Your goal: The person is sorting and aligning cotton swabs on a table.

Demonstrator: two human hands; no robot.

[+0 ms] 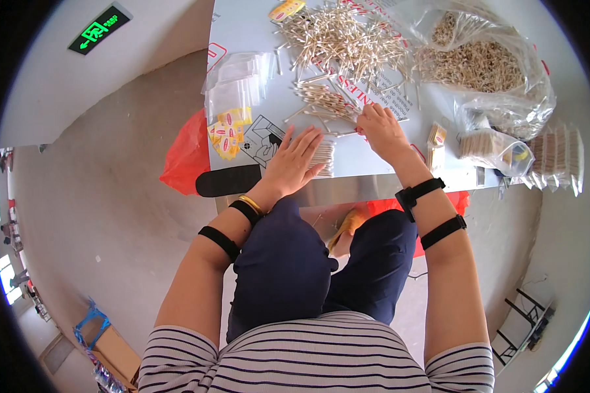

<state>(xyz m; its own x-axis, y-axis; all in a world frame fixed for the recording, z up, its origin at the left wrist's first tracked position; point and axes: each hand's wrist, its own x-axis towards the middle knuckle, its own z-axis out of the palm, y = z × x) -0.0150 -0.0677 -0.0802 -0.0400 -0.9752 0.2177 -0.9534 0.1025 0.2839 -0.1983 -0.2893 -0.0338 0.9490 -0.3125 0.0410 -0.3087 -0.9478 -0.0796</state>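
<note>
So the left grip (294,156) is laid out flat, fingers stretched and slightly apart, not wrapped round anything as far as I can see; it's over the left end of a neat row of thin white cotton swabs with pale sticks (324,159), and the swabs' other ends poke out to its right. The right grip (381,130) has its fingers curled in toward each other, but the tips are bunched up, so I honestly can't tell if there's a swab pinched in there. The bit that matters, I reckon: the small loose pile of white-tipped, pale-stick swabs (326,100) is just ahead and to the left of the right grip, with its near edge right by those fingertips, so that's the closer hand. Most of the sticks run roughly left to right, angled a little toward the right grip. From the left grip, the same pile is ahead and slightly right. Way out past both grips on the grey-white, smooth-topped desk (364,162) there's a big messy heap of the same white-tipped swabs (344,42).
</note>
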